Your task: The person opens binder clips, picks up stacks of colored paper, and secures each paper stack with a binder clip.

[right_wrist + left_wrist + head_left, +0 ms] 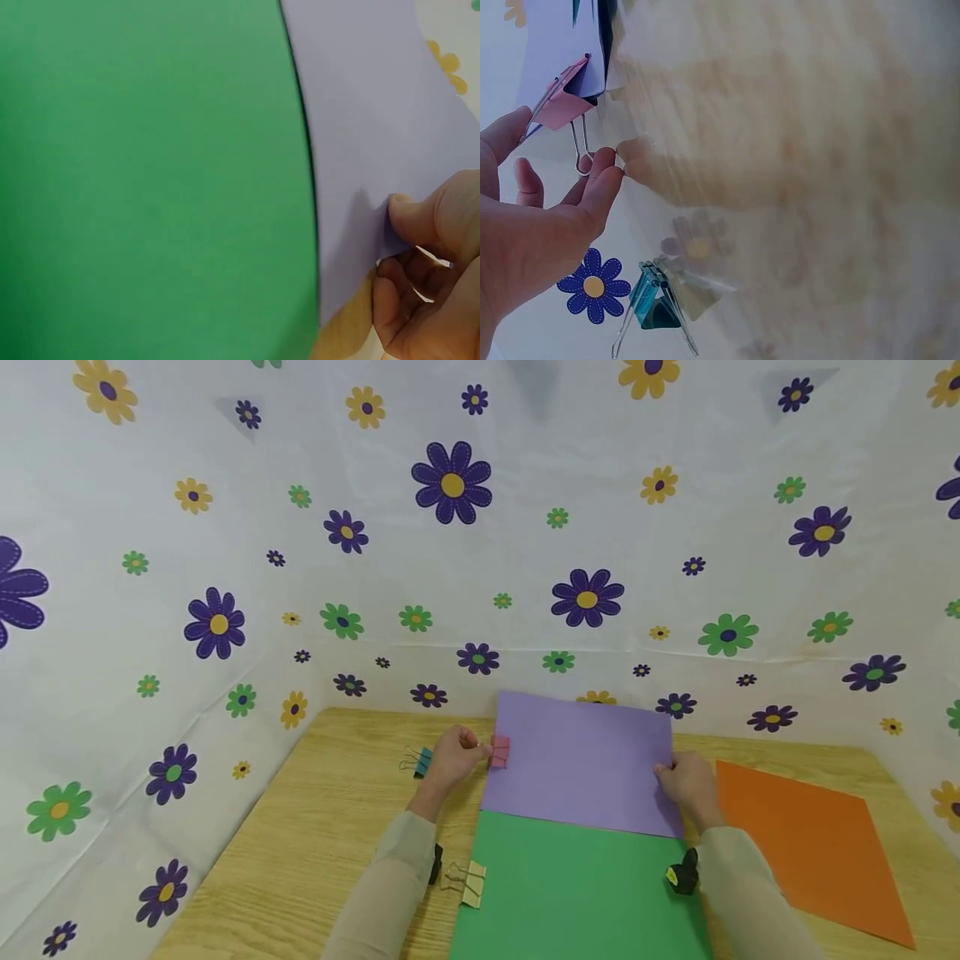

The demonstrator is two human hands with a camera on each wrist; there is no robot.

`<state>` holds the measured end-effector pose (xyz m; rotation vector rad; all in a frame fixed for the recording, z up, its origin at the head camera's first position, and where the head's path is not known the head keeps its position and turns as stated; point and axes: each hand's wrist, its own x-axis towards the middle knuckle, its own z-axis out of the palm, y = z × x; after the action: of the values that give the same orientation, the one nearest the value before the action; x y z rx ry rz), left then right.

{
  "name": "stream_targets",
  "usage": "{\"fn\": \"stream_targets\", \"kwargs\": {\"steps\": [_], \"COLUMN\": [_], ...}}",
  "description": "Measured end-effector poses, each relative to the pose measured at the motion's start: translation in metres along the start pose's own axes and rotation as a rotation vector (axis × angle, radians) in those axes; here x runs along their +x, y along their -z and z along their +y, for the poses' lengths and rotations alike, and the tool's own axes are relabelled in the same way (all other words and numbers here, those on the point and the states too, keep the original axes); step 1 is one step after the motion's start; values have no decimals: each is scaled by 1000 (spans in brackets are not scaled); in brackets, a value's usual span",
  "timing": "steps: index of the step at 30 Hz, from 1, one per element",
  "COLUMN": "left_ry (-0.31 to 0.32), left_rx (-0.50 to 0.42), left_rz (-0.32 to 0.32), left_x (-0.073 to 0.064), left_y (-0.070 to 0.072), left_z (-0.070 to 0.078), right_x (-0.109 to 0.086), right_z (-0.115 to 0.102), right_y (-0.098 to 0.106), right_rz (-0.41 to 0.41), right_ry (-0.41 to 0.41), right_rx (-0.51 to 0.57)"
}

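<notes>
A purple sheet of paper (585, 760) overlaps the far part of a green sheet (585, 885). On the purple sheet's left edge sits a pink binder clip (564, 105). My left hand (450, 762) holds that clip by its wire handles, thumb on one and fingertips at the other, as the left wrist view shows. The clip's jaws straddle the paper edge. At the opposite edge, my right hand (442, 255) pinches the purple sheet between thumb and fingers, bending it slightly there. Farther down, a pale yellow binder clip (472, 885) grips the green sheet's left edge.
A teal binder clip (423, 763) lies on the wooden table (300, 843) left of my left hand. To the right is an orange sheet (810, 852). Flower-patterned white sheeting (525, 552) rises behind the table and along its sides.
</notes>
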<state>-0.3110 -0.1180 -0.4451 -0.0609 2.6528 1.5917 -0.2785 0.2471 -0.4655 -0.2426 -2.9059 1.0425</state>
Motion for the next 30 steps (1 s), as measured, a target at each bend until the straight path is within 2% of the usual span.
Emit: {"fn": "stream_targets", "kwargs": {"steps": [7, 17, 25, 28, 30], "left_ry": [24, 72, 57, 36, -1], "left_rx": [59, 118, 190, 252, 318], "left_rz": [15, 9, 37, 30, 12], "left_x": [5, 5, 3, 1, 1], "left_y": [-4, -4, -8, -12, -15], "left_z": [0, 8, 11, 11, 11], "right_x": [0, 3, 4, 4, 5], "right_z": [-5, -8, -9, -8, -6], "right_y": [1, 1, -2, -3, -4], "right_rz": [-56, -95, -83, -69, -56], "right_ry": [-64, -93, -144, -142, -127], "right_rx": [-51, -78, -11, 6, 13]}}
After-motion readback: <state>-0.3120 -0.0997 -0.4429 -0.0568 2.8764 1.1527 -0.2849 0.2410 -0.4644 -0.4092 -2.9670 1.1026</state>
